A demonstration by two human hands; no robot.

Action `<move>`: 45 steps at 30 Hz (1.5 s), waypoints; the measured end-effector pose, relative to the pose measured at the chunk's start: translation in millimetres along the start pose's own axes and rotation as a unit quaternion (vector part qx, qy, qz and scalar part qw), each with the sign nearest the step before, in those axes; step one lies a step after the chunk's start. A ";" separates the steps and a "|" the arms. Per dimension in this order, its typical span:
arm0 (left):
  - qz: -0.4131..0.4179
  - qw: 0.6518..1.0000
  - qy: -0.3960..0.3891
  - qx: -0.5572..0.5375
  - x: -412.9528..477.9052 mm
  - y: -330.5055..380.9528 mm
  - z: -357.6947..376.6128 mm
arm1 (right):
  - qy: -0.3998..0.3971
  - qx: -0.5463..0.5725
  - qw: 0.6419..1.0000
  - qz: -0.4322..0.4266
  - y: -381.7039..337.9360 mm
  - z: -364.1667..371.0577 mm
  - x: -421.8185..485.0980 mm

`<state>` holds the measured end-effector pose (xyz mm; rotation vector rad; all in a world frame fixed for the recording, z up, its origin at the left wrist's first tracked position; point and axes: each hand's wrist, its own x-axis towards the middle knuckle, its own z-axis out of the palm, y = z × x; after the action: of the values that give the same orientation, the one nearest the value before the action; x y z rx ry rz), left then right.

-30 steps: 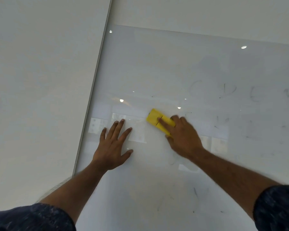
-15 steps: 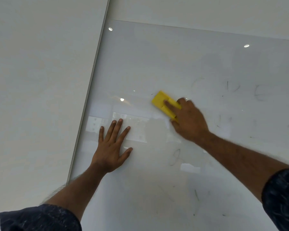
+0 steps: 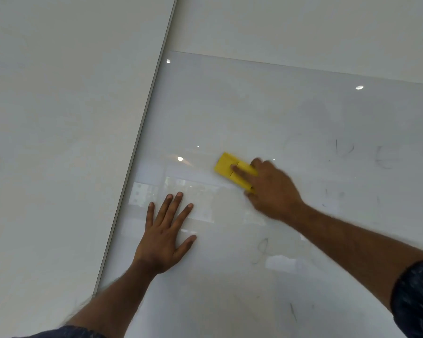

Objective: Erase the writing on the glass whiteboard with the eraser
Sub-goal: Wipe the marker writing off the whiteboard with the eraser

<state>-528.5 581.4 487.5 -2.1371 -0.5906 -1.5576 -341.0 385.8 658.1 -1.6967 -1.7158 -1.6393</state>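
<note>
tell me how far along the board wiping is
Mostly done: the glass whiteboard looks clean at upper left. In hand: the right hand presses the yellow rectangular eraser on the glass; the left hand lies flat. Left: faint marks at right, a squiggle below.

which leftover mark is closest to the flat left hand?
The faint loop-shaped scribble, right of the left hand, below the eraser. The other marks lie farther right.
</note>
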 end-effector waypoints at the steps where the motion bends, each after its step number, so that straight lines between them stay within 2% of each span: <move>1: 0.000 1.000 0.004 -0.001 -0.1 0.4 0.5 | -0.014 0.000 0.999 -0.045 -8.4 5.4 -9.8; 4: -0.004 1.000 0.013 -0.003 0.7 1.6 -0.1 | -0.015 -0.025 0.994 -0.102 2.8 -0.1 -2.9; 6: -0.005 1.000 0.010 -0.003 -2.0 1.5 0.3 | 0.004 -0.049 0.998 -0.041 22.7 -12.0 21.6; 9: -0.007 1.000 0.004 0.003 -9.0 0.6 4.5 | 0.039 -0.006 0.994 0.102 51.6 -26.0 54.4; 11: -0.007 1.000 0.006 0.003 -9.4 -0.3 5.1 | 0.053 0.001 0.990 0.132 50.7 -26.2 63.4; 13: -0.008 1.000 0.009 0.007 -7.6 -2.3 4.4 | 0.030 0.000 0.995 0.098 31.0 -19.4 60.4; 16: -0.009 1.000 0.012 0.006 -7.4 -3.9 4.0 | -0.006 -0.011 1.000 -0.021 -3.8 2.8 35.9; 19: -0.006 1.000 0.010 0.003 -8.1 -2.1 4.1 | -0.008 -0.026 0.997 -0.071 6.5 2.0 25.8; 21: -0.006 1.000 0.011 0.007 -8.2 -1.3 4.4 | 0.007 -0.042 0.999 -0.023 35.6 -9.8 35.9; 24: -0.005 1.000 0.009 0.012 -8.8 -2.6 3.2 | 0.047 -0.012 0.989 0.139 88.6 -31.8 46.4; 26: -0.004 1.000 0.010 0.014 -6.9 -4.7 0.6 | 0.058 0.002 0.982 0.182 101.2 -36.0 41.3; 28: -0.005 1.000 0.010 0.012 -4.4 -5.5 -1.3 | 0.038 0.007 0.988 0.150 90.0 -31.9 28.5; 31: -0.013 1.000 0.007 0.013 -5.5 -6.5 -2.3 | -0.006 0.000 0.999 0.032 54.4 -10.2 -6.2; 34: -0.014 1.000 0.010 0.014 -5.4 -3.1 -1.2 | -0.015 -0.026 0.999 -0.037 62.4 -7.4 -28.7; 36: -0.018 1.000 0.011 0.017 -4.9 -1.7 -2.3 | -0.004 -0.045 0.999 -0.003 87.5 -16.6 -25.0; 38: -0.021 1.000 0.005 0.019 -2.4 2.6 -3.3 | 0.028 -0.020 0.993 0.109 112.2 -24.4 -21.7; 40: -0.028 0.999 -0.003 0.015 -1.7 7.7 -4.2 | 0.063 0.001 0.981 0.182 119.1 -23.7 -20.8; 42: -0.035 0.999 -0.006 0.012 -1.5 12.6 -5.3 | 0.059 0.000 0.984 0.169 109.2 -19.4 -23.1; 45: -0.047 0.999 -0.009 0.010 -4.6 14.6 -7.6 | 0.009 0.014 0.998 0.059 76.9 -5.0 -44.0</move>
<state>-527.4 564.7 483.8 -2.1380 -0.7186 -1.5754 -268.4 335.3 665.9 -1.7301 -1.5890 -1.5671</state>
